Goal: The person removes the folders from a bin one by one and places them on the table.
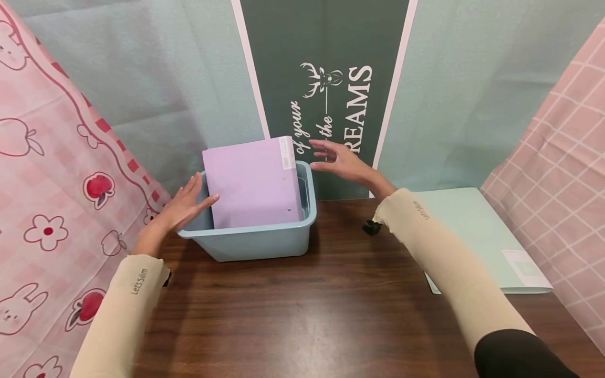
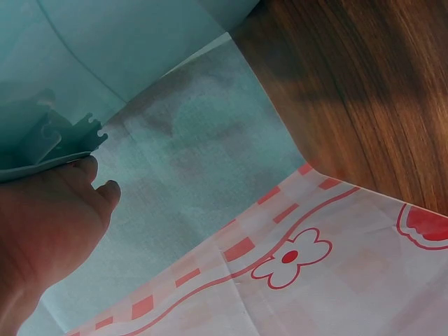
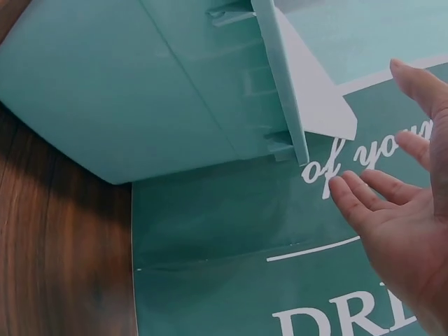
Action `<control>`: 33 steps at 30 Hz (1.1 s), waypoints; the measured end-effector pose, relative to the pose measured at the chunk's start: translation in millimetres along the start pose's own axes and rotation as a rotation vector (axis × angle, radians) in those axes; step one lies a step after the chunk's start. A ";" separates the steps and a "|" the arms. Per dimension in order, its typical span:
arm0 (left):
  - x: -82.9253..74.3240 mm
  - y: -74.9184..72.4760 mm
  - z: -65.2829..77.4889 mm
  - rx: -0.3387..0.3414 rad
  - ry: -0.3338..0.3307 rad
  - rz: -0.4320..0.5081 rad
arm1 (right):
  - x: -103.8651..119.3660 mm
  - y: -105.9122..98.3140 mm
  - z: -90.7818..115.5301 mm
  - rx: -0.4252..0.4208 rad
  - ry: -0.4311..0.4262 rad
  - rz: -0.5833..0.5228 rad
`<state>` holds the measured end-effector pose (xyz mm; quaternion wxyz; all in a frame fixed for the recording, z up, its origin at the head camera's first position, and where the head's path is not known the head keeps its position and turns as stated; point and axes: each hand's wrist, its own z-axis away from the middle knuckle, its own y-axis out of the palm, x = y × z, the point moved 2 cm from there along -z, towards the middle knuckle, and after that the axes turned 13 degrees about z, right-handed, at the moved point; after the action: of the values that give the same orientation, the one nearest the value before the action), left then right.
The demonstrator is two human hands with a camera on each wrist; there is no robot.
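A purple folder point(image 1: 252, 184) stands upright, leaning a little back, inside a light blue plastic bin point(image 1: 264, 244). Its upper part rises above the rim, and a white label shows at its top right corner. My left hand point(image 1: 185, 206) lies at the bin's left rim, fingers straight and thumb reaching over the inside; in the left wrist view, the hand point(image 2: 59, 227) meets the rim from outside. Beyond the bin's right end my right hand point(image 1: 344, 161) is held in the air with fingers spread loosely, nothing in it. The right wrist view shows that hand point(image 3: 406, 231) apart from the rim.
A pale green folder point(image 1: 477, 231) lies flat on the brown wooden table point(image 1: 302, 315) at the right, partly behind my right sleeve. A green cloth with printed lettering point(image 1: 359, 105) hangs behind the bin. Pink patterned cloths point(image 1: 52, 189) border the left and right sides.
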<state>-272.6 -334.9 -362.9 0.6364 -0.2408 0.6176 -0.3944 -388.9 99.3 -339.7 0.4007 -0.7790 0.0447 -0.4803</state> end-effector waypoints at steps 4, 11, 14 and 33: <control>0.2 -0.2 0.1 0.003 -0.005 0.004 | -2.9 3.6 -6.1 -0.021 0.005 -0.017; 0.4 0.3 -0.1 -0.002 -0.003 0.001 | -4.6 11.6 -17.0 -0.075 0.045 -0.148; 0.4 0.3 0.0 -0.008 0.001 0.002 | -2.7 15.9 -21.7 -0.098 0.058 -0.217; 1.2 -0.9 -0.2 -0.007 -0.007 -0.009 | 2.1 39.3 -47.4 -0.117 0.080 -0.268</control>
<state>-273.1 -336.4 -362.9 0.6360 -0.2472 0.6155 -0.3943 -412.6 44.4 -354.2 0.2845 -0.7802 -0.0157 -0.5569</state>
